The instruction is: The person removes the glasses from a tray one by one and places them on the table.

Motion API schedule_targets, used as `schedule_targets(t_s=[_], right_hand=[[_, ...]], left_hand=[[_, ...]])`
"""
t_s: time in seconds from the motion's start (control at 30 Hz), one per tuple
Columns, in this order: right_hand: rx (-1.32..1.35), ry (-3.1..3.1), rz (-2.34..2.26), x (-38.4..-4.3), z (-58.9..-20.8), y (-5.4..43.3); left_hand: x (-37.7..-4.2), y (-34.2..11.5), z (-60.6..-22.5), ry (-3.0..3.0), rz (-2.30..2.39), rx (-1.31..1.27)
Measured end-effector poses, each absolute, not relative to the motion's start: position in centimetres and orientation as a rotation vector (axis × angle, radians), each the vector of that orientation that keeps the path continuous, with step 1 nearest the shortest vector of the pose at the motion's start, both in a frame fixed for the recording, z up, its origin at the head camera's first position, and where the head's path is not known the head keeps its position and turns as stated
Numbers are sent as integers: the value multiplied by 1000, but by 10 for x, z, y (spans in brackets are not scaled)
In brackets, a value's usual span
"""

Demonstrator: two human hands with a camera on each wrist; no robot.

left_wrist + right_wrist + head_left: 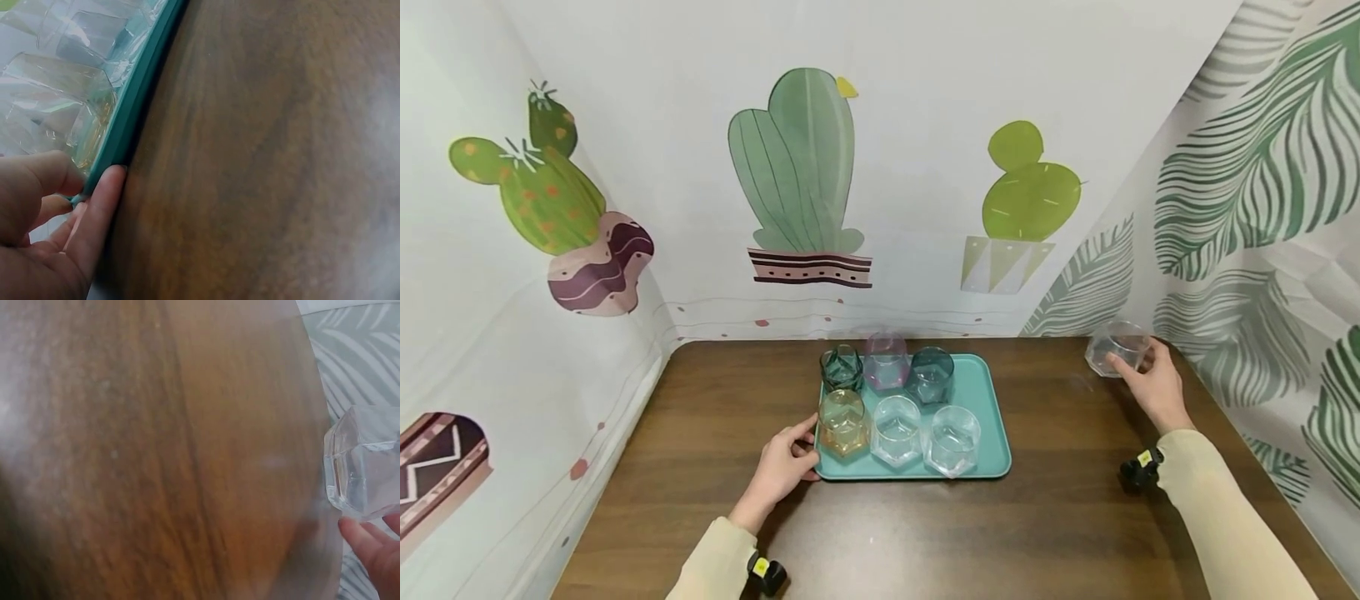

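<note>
My left hand (784,462) grips the left edge of a teal tray (992,417) near its front corner; in the left wrist view, thumb and fingers pinch the tray rim (134,94). Nearest to it on the tray stands an amber glass (842,425). Two clear glasses, one in the middle (896,433) and one at the right (952,442), complete the front row. Behind them are a dark green glass (841,368), a pink glass (886,362) and a blue-grey glass (931,377). My right hand (1156,387) holds another clear glass (1116,350) at the table's back right; the right wrist view shows its faceted base.
The brown wooden table (1052,500) meets a white wall covering (917,167) printed with cacti along its back edge. Leaf-patterned covering (1247,217) borders the right side. The table surface stretches between the tray and my right hand.
</note>
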State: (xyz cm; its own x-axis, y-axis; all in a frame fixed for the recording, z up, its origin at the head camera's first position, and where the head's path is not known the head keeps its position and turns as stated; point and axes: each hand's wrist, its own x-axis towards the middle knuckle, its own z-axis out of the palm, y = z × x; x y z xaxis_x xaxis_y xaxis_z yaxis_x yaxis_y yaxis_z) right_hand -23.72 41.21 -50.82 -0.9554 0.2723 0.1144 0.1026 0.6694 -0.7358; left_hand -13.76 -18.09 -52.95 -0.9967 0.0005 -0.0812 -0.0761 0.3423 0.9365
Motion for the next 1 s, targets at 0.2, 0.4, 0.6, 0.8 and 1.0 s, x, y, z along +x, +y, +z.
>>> schedule_targets(t_s=[0.2,0.4,0.6,0.8,1.0], right_hand=[[-272,-2662,1195,-234,-502,410],[-277,-2595,1233,-224,-498,405],[-327,-2567,1235,-212,-496,400],[-300,-2556,1202,-200,-492,393],[-254,-2526,1142,-186,-485,381]], left_hand=[[-135,-180,-523,2537,1744,-80],[-134,-178,-520,2550,1745,-85],[-134,-179,-523,2523,1770,-100],[-136,-180,-527,2506,1774,-99],[-136,-182,-528,2485,1799,-87]])
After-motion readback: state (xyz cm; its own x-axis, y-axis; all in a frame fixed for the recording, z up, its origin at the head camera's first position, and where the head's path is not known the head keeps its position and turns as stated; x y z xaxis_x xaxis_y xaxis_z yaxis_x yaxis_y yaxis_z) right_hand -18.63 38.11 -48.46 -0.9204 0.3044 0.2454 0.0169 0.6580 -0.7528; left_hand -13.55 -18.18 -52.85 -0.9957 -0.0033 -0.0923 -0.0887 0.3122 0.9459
